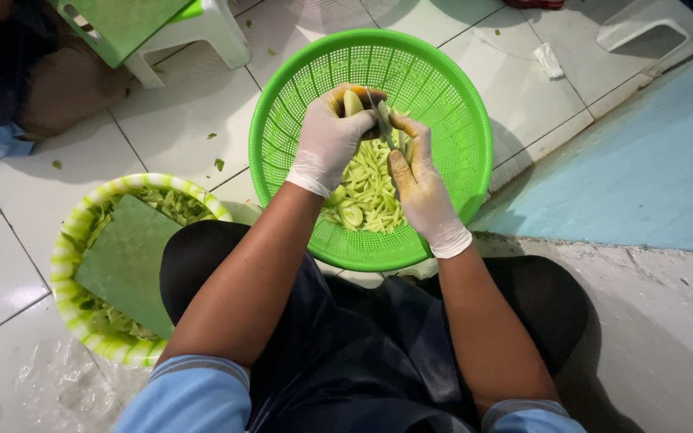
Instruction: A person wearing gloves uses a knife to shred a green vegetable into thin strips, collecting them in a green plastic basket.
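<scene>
Over green basket (459,104): your L hand (329,136) closed on pale fruit piece (352,103), R hand (419,180) gripping knife (384,127). Risk: blade w/ edge near L fingers; slip = cut glove.

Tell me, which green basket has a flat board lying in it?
The striped bowl-shaped basket beside the person's left knee holds the green board. The big plain green basket under the left hand and right hand doesn't.

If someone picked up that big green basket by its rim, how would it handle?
The green basket is thin perforated plastic, so it would probably feel light and flex a little. Its pale green strips lie heaped loose, so tilting would likely slide them to one side.
</scene>
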